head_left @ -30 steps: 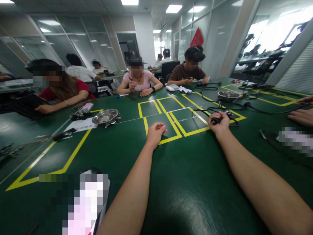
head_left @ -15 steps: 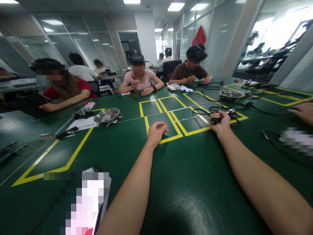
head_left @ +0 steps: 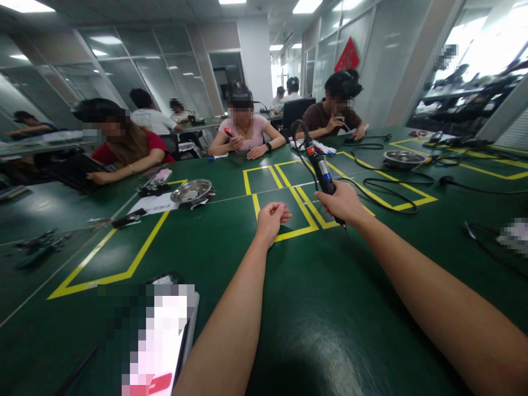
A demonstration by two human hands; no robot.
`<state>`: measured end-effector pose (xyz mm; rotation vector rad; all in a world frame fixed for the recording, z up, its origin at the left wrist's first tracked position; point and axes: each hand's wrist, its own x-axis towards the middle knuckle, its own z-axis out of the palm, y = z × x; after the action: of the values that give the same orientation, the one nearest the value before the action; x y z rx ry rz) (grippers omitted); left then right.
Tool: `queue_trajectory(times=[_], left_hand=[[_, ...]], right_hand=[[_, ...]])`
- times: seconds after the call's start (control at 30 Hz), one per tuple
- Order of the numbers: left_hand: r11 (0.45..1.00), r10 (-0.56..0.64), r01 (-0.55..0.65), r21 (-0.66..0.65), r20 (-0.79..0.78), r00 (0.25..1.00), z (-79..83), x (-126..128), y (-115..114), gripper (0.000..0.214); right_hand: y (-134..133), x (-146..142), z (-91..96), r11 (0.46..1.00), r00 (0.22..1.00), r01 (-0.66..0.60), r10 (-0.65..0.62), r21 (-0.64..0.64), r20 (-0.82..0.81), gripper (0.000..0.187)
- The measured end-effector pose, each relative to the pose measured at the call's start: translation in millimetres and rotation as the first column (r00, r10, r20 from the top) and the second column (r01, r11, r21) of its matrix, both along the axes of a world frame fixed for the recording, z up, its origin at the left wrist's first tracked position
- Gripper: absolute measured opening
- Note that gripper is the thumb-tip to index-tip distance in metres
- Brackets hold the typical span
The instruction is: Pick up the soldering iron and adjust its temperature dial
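Head view, right hand (head_left: pixel 344 203) gripping corded rotary tool (head_left: pixel 319 165) tilted, left hand (head_left: pixel 270 220) loosely curled, empty, on table (head_left: pixel 330 308).

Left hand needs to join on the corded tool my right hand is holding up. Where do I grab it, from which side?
Grip the bare barrel of the corded tool just above the right hand, at the blue band. Come from the left, where the left hand rests: the tool stands near upright, and its cord leaves the top end.
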<state>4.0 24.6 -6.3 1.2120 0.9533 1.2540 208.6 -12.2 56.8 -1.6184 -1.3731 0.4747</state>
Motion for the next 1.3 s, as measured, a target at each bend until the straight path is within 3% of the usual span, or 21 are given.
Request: queue_trajectory(times=[0.03, 0.07, 0.13, 0.2, 0.3, 0.43, 0.63, 0.93, 1.3], left_hand=[[1.0, 0.01, -0.01, -0.015, 0.025, 1.0, -0.2, -0.2, 1.1, 0.017], [0.999, 0.022, -0.02, -0.034, 0.052, 0.998, -0.2, -0.5, 2.2, 0.019], [0.997, 0.045, -0.038, -0.075, 0.101, 0.994, 0.1, -1.0, 4.3, 0.019], [0.993, 0.061, -0.047, -0.108, 0.125, 0.99, 0.4, -1.5, 5.8, 0.012], [0.992, 0.041, -0.026, -0.126, 0.112, 0.993, 0.1, -1.6, 6.0, 0.015], [0.995, -0.076, 0.082, -0.062, 0.095, 0.993, -0.6, -0.9, 2.2, 0.027], [0.992, -0.129, 0.127, 0.026, 0.135, 0.982, 0.4, -1.2, -4.2, 0.03], [0.998, -0.046, 0.043, 0.048, 0.049, 0.998, -7.1, -0.6, 1.3, 0.026], [0.995, -0.069, 0.074, 0.068, -0.078, 0.995, -4.8, -1.1, -0.1, 0.016]], right_hand=[[-3.9, -6.7, 2.0, 0.999, 0.969, 0.035, -0.035, 0.006, 0.243, 0.025], [-7.3, -12.4, 2.1, 0.998, 0.892, 0.059, -0.057, 0.009, 0.448, 0.025], [-12.3, -20.3, -3.6, 0.997, 0.705, 0.083, -0.06, 0.002, 0.706, 0.027], [-14.7, -23.0, -15.1, 0.996, 0.591, 0.087, -0.03, -0.027, 0.806, 0.026], [-14.2, -19.5, -34.9, 0.995, 0.513, 0.092, -0.021, -0.031, 0.858, 0.023], [-10.4, -10.7, -49.5, 0.997, 0.499, 0.082, -0.042, 0.001, 0.865, 0.023], [-9.0, -6.8, -50.5, 0.995, 0.51, 0.076, -0.089, 0.058, 0.856, 0.02], [-9.3, -9.2, -52.4, 0.997, 0.516, 0.076, -0.057, 0.02, 0.855, 0.02], [-10.2, -7.3, -50.1, 0.994, 0.54, 0.106, -0.035, -0.027, 0.841, 0.02]])
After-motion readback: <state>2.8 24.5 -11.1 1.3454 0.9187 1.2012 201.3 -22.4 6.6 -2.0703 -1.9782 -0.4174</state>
